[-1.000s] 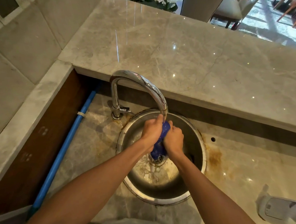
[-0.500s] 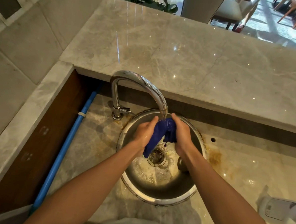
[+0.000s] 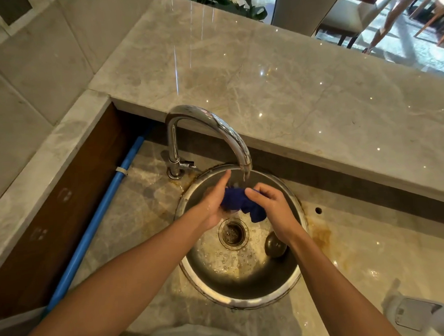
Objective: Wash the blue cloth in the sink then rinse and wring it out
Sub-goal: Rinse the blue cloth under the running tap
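A wet, bunched blue cloth (image 3: 240,201) is held over the round steel sink (image 3: 249,300), just below the spout of the chrome faucet (image 3: 214,128). My left hand (image 3: 214,203) cups the cloth's left side with the fingers pointing up toward the spout. My right hand (image 3: 271,206) grips the right side, thumb and fingers curled round it, and a tail of cloth hangs under that hand. A thin stream of water falls from the spout onto the cloth. The drain (image 3: 232,233) lies under the hands.
A round drain stopper (image 3: 275,245) lies in the basin at the right. A blue pipe (image 3: 94,222) runs along the left wall. A raised marble counter (image 3: 288,85) stands behind the faucet. A white device (image 3: 427,316) sits at the lower right.
The hands, pressed tight together round the cloth a second ago, have spread apart sideways. The cloth now stretches between them, and the right hand has closed over its end.
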